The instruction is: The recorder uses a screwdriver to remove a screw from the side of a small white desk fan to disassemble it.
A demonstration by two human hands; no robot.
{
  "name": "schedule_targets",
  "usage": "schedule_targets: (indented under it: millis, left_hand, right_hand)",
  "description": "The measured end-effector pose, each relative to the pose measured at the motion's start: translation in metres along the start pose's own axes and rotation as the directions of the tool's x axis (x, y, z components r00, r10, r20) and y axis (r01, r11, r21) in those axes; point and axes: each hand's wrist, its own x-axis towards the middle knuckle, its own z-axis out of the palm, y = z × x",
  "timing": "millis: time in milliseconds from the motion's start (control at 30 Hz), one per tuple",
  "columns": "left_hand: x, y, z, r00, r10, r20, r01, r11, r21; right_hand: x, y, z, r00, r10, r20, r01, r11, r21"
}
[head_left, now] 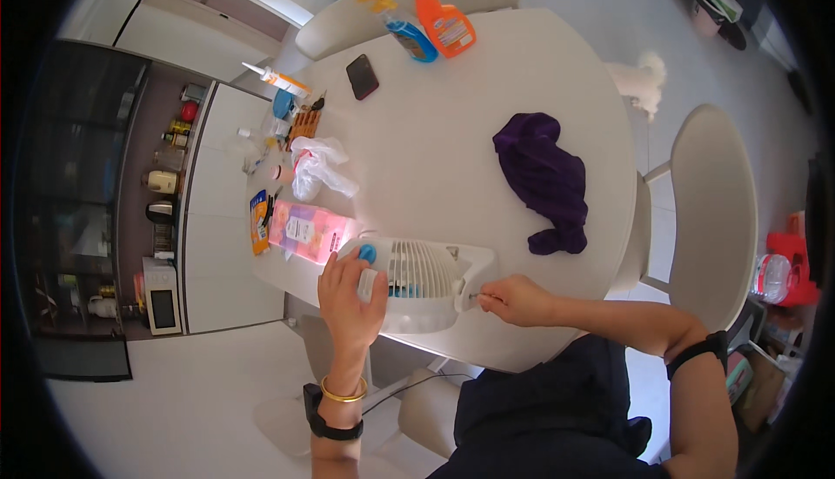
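Note:
A white fan (435, 318) with a slatted grille and a blue knob lies at the near edge of the white table; blue parts show through its slats. My left hand (352, 301) grips the knob end of the fan, thumb and fingers on either side of a white part. At the fan's opposite end, my right hand (519, 301) is closed in a pinch. A thin dark piece, too small to name, pokes from its fingertips against the fan's pale end bracket (477, 274).
Beyond the fan lies a dark purple cloth (544, 174). A pink tissue pack (309, 228), a clear plastic bag (320, 168), a phone (362, 77), a sealant tube (283, 80), a blue spray bottle (411, 41) and an orange one (446, 31) line the table (435, 140). Chairs surround it.

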Motion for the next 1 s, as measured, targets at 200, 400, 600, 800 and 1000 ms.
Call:
schedule_targets:
  millis: [200,400,600,800,1000]
  left_hand:
    - [-0.005,-0.002,0.0,0.999,-0.034,-0.001,0.034,0.999,0.025]
    - [-0.001,-0.002,0.001,0.998,0.042,-0.043,-0.042,0.999,0.001]
    - [-0.002,-0.002,0.002,1.0,-0.011,-0.014,0.011,1.0,-0.003]
    - [-0.004,-0.002,0.003,0.999,-0.016,-0.049,0.015,1.0,-0.014]
    - [-0.003,-0.002,0.002,0.999,-0.038,-0.003,0.038,0.999,0.012]
  right_hand:
    - [-0.006,-0.026,0.005,0.999,0.022,0.035,0.001,0.825,-0.565]
    - [-0.006,-0.002,0.006,0.934,-0.357,-0.016,0.234,0.645,-0.728]
    - [-0.004,0.002,0.004,0.886,-0.46,0.059,0.349,0.577,-0.739]
    - [0.012,-0.011,-0.012,0.959,0.205,0.198,-0.224,0.971,0.082]
    - [0.013,0.005,-0.014,0.781,0.208,0.589,-0.591,0.551,0.589]
